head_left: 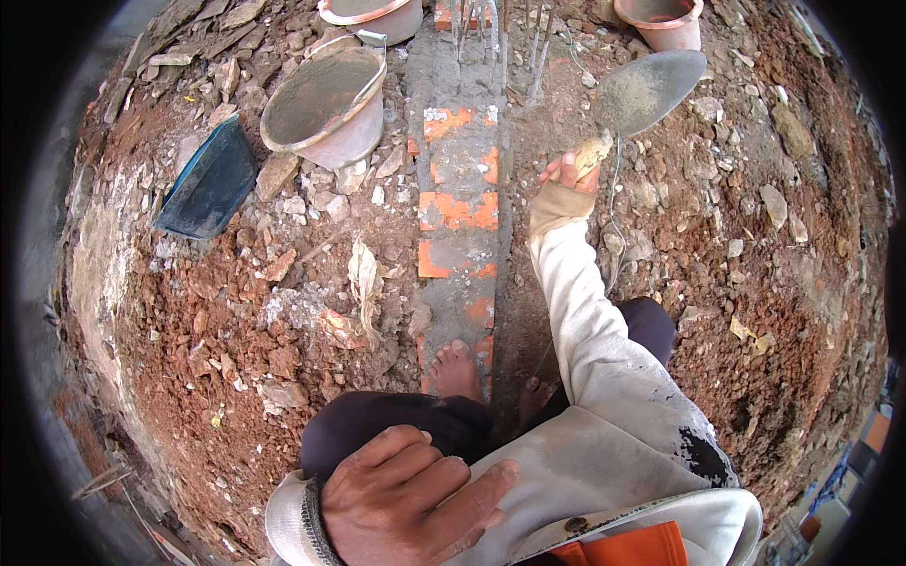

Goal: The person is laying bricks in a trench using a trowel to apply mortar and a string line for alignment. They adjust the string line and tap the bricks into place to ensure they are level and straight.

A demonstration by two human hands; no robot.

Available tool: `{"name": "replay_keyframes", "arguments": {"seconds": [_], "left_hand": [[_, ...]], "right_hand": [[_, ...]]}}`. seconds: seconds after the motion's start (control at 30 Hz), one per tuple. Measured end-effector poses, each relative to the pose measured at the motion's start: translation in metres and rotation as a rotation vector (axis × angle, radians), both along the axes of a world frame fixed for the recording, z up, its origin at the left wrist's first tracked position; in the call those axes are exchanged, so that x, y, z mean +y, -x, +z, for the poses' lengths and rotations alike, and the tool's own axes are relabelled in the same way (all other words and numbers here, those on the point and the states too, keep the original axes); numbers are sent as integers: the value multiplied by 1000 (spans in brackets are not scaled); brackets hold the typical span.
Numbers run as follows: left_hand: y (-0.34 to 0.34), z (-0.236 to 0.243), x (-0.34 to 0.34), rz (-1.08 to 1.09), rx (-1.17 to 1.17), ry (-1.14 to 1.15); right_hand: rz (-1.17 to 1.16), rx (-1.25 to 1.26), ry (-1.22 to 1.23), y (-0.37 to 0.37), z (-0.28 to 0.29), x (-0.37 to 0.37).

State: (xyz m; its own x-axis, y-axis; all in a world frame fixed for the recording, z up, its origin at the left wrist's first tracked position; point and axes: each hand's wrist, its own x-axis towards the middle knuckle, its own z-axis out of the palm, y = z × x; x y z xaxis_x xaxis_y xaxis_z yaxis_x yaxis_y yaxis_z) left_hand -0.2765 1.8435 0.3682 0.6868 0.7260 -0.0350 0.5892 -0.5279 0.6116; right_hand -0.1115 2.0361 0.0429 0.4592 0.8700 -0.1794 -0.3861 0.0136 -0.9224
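My right hand (569, 175) is closed around the pale, mortar-crusted handle of a trowel (651, 92). Its broad, leaf-shaped grey blade points up and right over the rubble, to the right of a narrow course of orange bricks (460, 209) smeared with grey mortar. Close to my body, above my lap, is my left hand (406, 495), back upward. Its fingers are loosely bent and apart, one reaching out further to the right; nothing shows in them, though the palm is hidden. One bare foot (457, 371) rests on the near end of the brick course.
A bucket of grey mortar (324, 99) stands left of the bricks, beside a dark blue tub (209, 179). Further buckets (382, 21) (661, 24) stand at the far side. Steel bars (477, 33) rise from the far end. A thin string (615, 208) hangs near my right hand. Stones and reddish soil surround everything.
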Motion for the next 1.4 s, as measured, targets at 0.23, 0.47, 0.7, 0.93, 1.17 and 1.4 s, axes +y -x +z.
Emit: {"name": "replay_keyframes", "arguments": {"seconds": [0.23, 0.47, 0.7, 0.93, 1.17, 1.4], "left_hand": [[-5, 6, -16, 2, 47, -19], [-18, 10, -6, -86, 83, -49], [-15, 6, -15, -31, 41, -6], [-24, 3, -5, -75, 32, -27], [-17, 11, -11, -12, 46, -23], [-9, 10, -12, -16, 20, 20]], "right_hand": [[364, -628, 443, -25, -95, 10], [203, -517, 103, -30, -46, 6], [230, -449, 257, -43, -94, 10], [581, -1210, 676, -44, -106, 41], [181, -327, 45, -18, 1, 0], [547, -756, 411, -54, -82, 27]]}}
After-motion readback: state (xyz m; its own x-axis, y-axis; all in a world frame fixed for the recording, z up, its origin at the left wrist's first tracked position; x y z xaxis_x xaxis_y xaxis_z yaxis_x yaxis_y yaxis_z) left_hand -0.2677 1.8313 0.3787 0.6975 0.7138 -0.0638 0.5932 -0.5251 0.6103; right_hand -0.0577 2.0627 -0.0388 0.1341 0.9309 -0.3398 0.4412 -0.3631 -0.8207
